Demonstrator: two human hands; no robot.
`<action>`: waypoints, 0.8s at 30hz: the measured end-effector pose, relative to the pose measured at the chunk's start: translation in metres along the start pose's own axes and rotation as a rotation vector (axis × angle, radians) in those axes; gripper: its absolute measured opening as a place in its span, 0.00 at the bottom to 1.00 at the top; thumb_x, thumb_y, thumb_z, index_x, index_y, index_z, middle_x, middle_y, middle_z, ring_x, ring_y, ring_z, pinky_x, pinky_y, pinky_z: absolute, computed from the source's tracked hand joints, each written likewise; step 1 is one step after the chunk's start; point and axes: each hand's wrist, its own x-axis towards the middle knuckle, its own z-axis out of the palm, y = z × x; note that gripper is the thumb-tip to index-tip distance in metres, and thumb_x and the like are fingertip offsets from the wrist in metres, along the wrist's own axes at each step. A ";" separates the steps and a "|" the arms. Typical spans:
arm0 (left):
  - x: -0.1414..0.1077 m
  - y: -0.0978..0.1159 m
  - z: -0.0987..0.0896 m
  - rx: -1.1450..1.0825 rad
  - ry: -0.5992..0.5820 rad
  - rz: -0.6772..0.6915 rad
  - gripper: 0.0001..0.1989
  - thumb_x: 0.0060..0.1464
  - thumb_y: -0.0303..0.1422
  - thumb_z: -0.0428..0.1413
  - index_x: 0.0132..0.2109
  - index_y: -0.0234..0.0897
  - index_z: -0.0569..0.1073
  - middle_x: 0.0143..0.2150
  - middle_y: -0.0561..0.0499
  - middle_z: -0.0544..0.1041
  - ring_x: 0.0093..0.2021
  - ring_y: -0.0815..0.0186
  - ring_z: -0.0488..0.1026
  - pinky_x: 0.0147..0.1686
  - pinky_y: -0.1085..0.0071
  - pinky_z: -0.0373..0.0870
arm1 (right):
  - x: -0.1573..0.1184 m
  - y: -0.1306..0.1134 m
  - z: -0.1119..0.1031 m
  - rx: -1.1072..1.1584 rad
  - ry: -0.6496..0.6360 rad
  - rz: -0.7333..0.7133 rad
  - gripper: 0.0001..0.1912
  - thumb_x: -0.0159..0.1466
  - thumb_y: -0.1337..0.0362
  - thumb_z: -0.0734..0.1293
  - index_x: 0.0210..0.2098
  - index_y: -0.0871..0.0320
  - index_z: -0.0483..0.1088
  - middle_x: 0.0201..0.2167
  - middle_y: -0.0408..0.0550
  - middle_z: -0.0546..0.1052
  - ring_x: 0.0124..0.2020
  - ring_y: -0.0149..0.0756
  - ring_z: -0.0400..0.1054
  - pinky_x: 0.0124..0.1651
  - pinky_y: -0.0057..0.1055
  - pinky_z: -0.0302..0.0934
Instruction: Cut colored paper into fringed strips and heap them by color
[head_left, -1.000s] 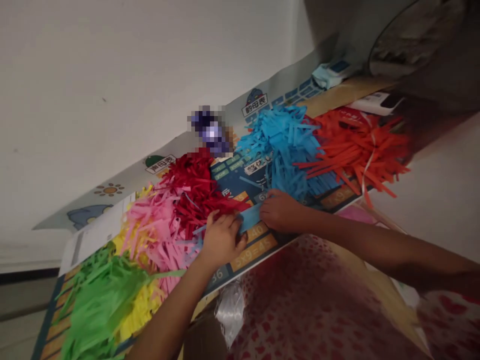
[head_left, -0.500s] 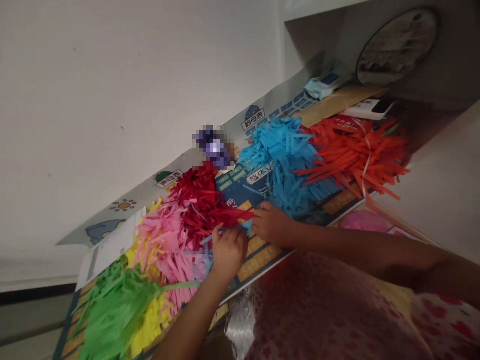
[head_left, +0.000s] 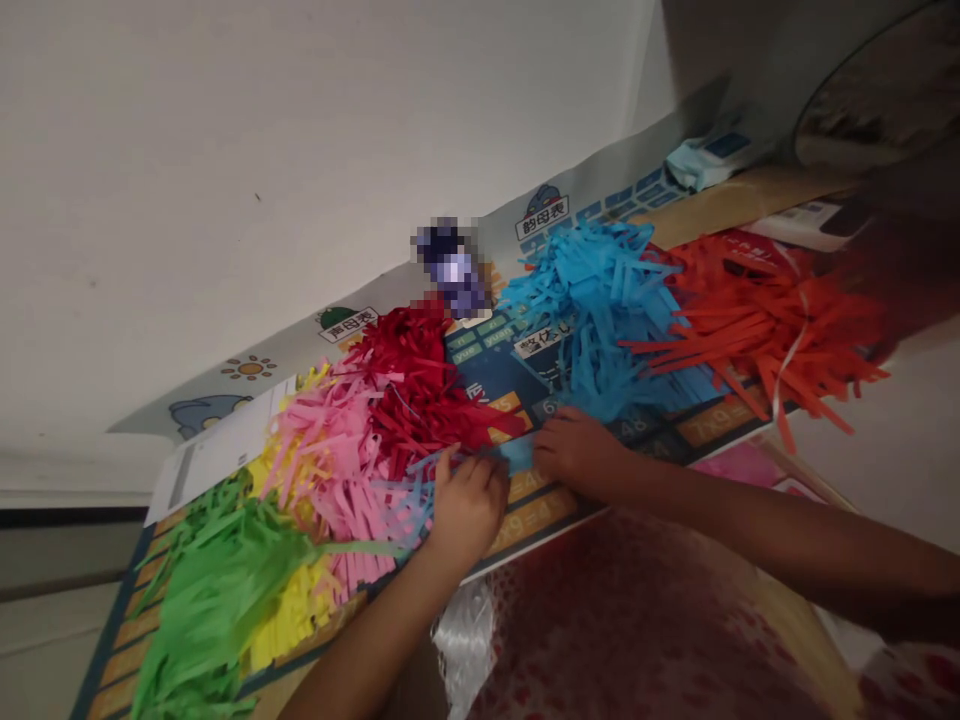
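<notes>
Blue paper strip (head_left: 516, 453) lying flat between the left hand (head_left: 469, 510) and right hand (head_left: 577, 450), just beside the red paper fringe (head_left: 420, 390), left fingers (head_left: 472, 472) curled down over its edge, right fingers (head_left: 553, 428) pressed together against its end, any pinch impossible to make out.

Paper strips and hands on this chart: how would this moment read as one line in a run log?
left hand: on blue paper strip | right hand: on same strip | nearby: red paper strips, pink paper strips
</notes>
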 end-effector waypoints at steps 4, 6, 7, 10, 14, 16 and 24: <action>-0.003 -0.016 -0.004 -0.203 -0.082 -0.066 0.07 0.61 0.30 0.53 0.42 0.39 0.77 0.38 0.50 0.80 0.39 0.63 0.73 0.53 0.56 0.57 | -0.010 0.035 0.010 0.210 -0.008 0.148 0.11 0.67 0.63 0.64 0.31 0.56 0.76 0.32 0.46 0.77 0.35 0.36 0.66 0.40 0.34 0.47; -0.001 -0.025 -0.004 -0.327 -0.150 -0.165 0.08 0.61 0.32 0.53 0.39 0.40 0.77 0.37 0.51 0.79 0.39 0.63 0.73 0.48 0.59 0.60 | -0.013 0.045 0.006 0.310 -0.022 0.215 0.11 0.67 0.61 0.65 0.32 0.55 0.77 0.32 0.45 0.77 0.35 0.34 0.66 0.39 0.33 0.46; 0.002 -0.028 -0.003 -0.366 -0.186 -0.217 0.09 0.62 0.33 0.53 0.37 0.40 0.77 0.36 0.51 0.79 0.39 0.63 0.72 0.46 0.60 0.60 | -0.012 0.047 0.003 0.332 -0.034 0.247 0.11 0.67 0.60 0.66 0.32 0.56 0.77 0.32 0.45 0.77 0.35 0.34 0.66 0.39 0.32 0.46; 0.008 -0.031 0.000 -0.383 -0.251 -0.330 0.14 0.63 0.36 0.51 0.32 0.39 0.76 0.31 0.51 0.77 0.37 0.63 0.71 0.43 0.61 0.59 | -0.005 0.043 -0.001 0.310 -0.071 0.342 0.13 0.67 0.58 0.66 0.31 0.57 0.76 0.30 0.45 0.76 0.36 0.35 0.67 0.38 0.32 0.46; 0.012 -0.029 0.003 -0.347 -0.231 -0.396 0.16 0.62 0.36 0.51 0.28 0.39 0.75 0.28 0.52 0.75 0.35 0.63 0.69 0.43 0.61 0.57 | 0.006 0.038 -0.001 0.266 -0.139 0.456 0.13 0.65 0.57 0.67 0.28 0.58 0.75 0.30 0.45 0.76 0.36 0.37 0.67 0.38 0.33 0.45; 0.012 -0.028 0.004 -0.337 -0.225 -0.414 0.15 0.61 0.36 0.52 0.27 0.39 0.74 0.27 0.52 0.75 0.35 0.63 0.69 0.42 0.61 0.56 | 0.008 0.038 -0.001 0.259 -0.147 0.463 0.12 0.63 0.57 0.69 0.27 0.58 0.74 0.29 0.44 0.76 0.36 0.37 0.67 0.38 0.33 0.44; 0.015 -0.029 0.006 -0.267 -0.234 -0.406 0.16 0.60 0.36 0.52 0.25 0.38 0.72 0.26 0.51 0.73 0.33 0.62 0.68 0.40 0.60 0.55 | 0.004 0.039 0.005 0.216 -0.078 0.444 0.13 0.62 0.58 0.69 0.24 0.58 0.70 0.25 0.43 0.73 0.32 0.36 0.65 0.37 0.34 0.42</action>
